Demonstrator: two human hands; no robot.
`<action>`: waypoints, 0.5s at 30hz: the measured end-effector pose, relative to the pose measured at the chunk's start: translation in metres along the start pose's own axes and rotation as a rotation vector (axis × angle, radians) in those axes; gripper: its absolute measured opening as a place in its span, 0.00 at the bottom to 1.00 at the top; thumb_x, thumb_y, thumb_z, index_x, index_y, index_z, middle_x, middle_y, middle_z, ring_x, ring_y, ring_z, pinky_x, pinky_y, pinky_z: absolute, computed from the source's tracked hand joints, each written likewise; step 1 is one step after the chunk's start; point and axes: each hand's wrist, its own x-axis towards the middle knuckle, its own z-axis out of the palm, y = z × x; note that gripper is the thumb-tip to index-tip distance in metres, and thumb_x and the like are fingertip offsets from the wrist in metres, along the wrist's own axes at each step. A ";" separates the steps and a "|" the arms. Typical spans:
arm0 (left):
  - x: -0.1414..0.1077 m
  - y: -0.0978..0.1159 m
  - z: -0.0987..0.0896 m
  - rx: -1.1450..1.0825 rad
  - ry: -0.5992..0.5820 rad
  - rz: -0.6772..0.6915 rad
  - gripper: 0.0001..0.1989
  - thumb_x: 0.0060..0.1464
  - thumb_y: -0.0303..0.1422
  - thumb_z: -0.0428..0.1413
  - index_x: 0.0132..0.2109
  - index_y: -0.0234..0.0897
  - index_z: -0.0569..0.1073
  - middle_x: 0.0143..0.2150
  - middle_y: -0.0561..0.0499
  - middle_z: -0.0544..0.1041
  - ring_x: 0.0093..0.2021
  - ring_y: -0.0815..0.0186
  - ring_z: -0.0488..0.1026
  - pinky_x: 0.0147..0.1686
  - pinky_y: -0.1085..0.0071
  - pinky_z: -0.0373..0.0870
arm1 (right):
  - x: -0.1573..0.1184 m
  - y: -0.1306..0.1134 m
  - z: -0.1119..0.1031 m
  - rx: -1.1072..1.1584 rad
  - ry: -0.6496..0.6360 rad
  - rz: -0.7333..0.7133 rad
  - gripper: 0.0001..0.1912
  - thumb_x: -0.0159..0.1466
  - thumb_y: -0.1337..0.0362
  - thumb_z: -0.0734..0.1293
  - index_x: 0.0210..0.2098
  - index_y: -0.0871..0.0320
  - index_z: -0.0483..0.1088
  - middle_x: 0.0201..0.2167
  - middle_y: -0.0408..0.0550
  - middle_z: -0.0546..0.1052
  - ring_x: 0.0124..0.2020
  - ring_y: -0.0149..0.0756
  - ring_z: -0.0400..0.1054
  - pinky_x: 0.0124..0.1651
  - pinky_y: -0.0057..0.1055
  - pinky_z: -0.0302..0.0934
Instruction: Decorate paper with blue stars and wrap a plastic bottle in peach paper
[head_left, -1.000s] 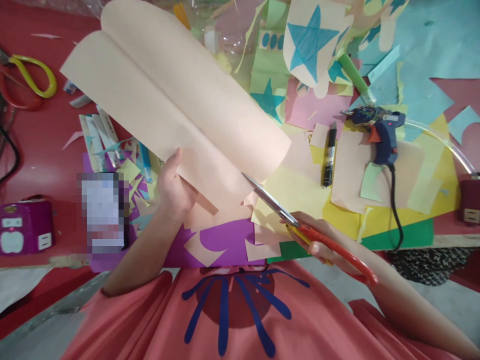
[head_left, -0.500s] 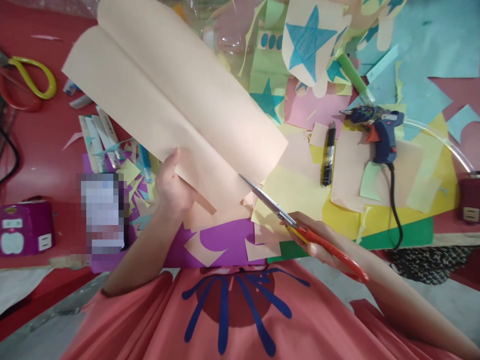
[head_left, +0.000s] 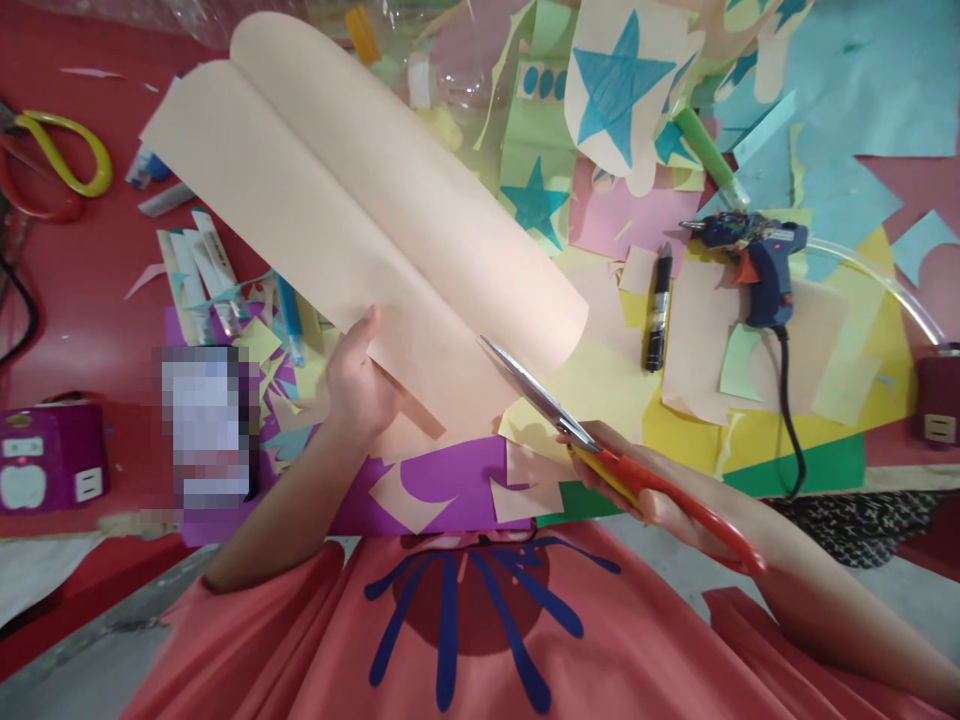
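A large peach paper (head_left: 330,200), creased lengthwise with its far part curled over, slants across the middle of the view. My left hand (head_left: 364,385) grips its lower left edge, thumb on top and fingers beneath. My right hand (head_left: 622,475) holds scissors (head_left: 536,390) with red and yellow handles. The blades look nearly closed and point up and left, their tip over the paper's lower part. Whether the tip touches the paper I cannot tell. Below the paper, peach scraps (head_left: 409,500) lie on a purple sheet (head_left: 465,480).
At the right are a glue gun (head_left: 769,270) with a cord and a black marker (head_left: 658,310). A phone (head_left: 206,425), white markers (head_left: 199,270), a purple box (head_left: 52,455) and yellow-handled scissors (head_left: 67,155) lie left. Star cutouts (head_left: 622,85) are at the back.
The peach paper and my left hand have shifted slightly right, and the paper's far part has curled over more. The scissors' handles have moved right and down, with the blades nearer together.
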 end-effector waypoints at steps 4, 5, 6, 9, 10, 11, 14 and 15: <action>-0.004 0.000 0.003 0.000 -0.012 -0.075 0.11 0.58 0.27 0.54 0.47 0.33 0.75 0.41 0.47 0.83 0.70 0.56 0.62 0.70 0.54 0.56 | 0.003 0.010 0.005 0.093 0.002 0.057 0.45 0.57 0.27 0.56 0.57 0.57 0.61 0.30 0.43 0.67 0.25 0.29 0.56 0.24 0.27 0.51; -0.005 0.000 0.003 0.005 -0.011 -0.077 0.10 0.58 0.27 0.54 0.46 0.33 0.75 0.42 0.47 0.83 0.70 0.56 0.61 0.70 0.54 0.57 | 0.003 0.012 0.006 0.100 0.009 0.064 0.46 0.57 0.27 0.56 0.58 0.57 0.60 0.30 0.42 0.66 0.25 0.28 0.54 0.23 0.26 0.49; -0.005 0.000 0.004 0.009 -0.008 -0.074 0.10 0.58 0.27 0.54 0.45 0.33 0.76 0.42 0.47 0.83 0.71 0.56 0.59 0.71 0.54 0.56 | 0.003 0.013 0.007 0.104 0.015 0.063 0.45 0.57 0.27 0.55 0.58 0.57 0.60 0.30 0.42 0.65 0.25 0.28 0.53 0.23 0.26 0.48; -0.005 0.000 0.004 0.013 0.000 -0.059 0.08 0.56 0.28 0.56 0.43 0.34 0.76 0.42 0.46 0.83 0.72 0.54 0.55 0.71 0.53 0.56 | 0.003 0.015 0.010 0.109 0.025 0.057 0.44 0.59 0.28 0.56 0.60 0.55 0.60 0.30 0.41 0.63 0.25 0.28 0.51 0.23 0.25 0.47; -0.005 0.000 0.004 0.016 0.003 -0.053 0.08 0.54 0.29 0.57 0.42 0.33 0.76 0.43 0.45 0.82 0.73 0.53 0.54 0.71 0.53 0.56 | 0.003 0.016 0.010 0.113 0.032 0.055 0.44 0.59 0.28 0.56 0.60 0.55 0.60 0.29 0.41 0.63 0.26 0.28 0.50 0.24 0.25 0.47; -0.005 0.000 0.004 0.022 0.004 -0.048 0.09 0.53 0.29 0.58 0.42 0.33 0.76 0.44 0.45 0.82 0.73 0.53 0.53 0.71 0.54 0.56 | 0.003 0.016 0.011 0.121 0.038 0.053 0.44 0.59 0.28 0.56 0.60 0.55 0.60 0.29 0.41 0.62 0.26 0.28 0.50 0.24 0.25 0.47; -0.005 0.000 0.004 0.033 0.008 -0.047 0.12 0.51 0.30 0.59 0.44 0.33 0.75 0.48 0.44 0.81 0.73 0.52 0.53 0.71 0.54 0.56 | 0.004 0.018 0.012 0.145 0.054 0.055 0.44 0.58 0.28 0.57 0.59 0.55 0.61 0.29 0.40 0.61 0.26 0.28 0.49 0.24 0.25 0.47; -0.005 0.000 0.004 0.031 0.012 -0.050 0.13 0.51 0.30 0.59 0.45 0.33 0.75 0.49 0.44 0.81 0.73 0.52 0.53 0.71 0.53 0.56 | 0.004 0.018 0.013 0.152 0.055 0.057 0.44 0.58 0.29 0.57 0.59 0.55 0.62 0.29 0.40 0.61 0.26 0.28 0.49 0.24 0.25 0.47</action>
